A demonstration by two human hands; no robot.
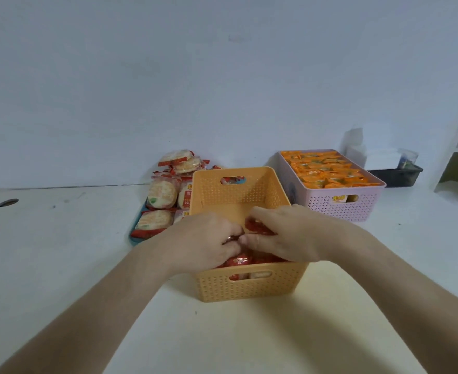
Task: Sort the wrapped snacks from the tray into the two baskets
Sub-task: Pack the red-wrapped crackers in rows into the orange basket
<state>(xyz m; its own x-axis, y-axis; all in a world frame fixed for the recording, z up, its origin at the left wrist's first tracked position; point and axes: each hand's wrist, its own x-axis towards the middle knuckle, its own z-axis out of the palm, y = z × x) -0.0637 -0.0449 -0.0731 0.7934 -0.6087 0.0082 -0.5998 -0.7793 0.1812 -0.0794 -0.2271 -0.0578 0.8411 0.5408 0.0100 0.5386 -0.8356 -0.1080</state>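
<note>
The near basket (245, 284) stands between the tray (136, 236) at left and the far basket (341, 206) at right.

Orange basket (249, 286) (lattice-patterned), pink basket (343, 209), red-wrapped snacks (157, 195)

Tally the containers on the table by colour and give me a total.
Orange perforated plastic basket: 1
Pink perforated plastic basket: 1
Blue tray under the red-and-white wrapped snacks: 1
Black tray at the back right: 1
Total: 4
</note>
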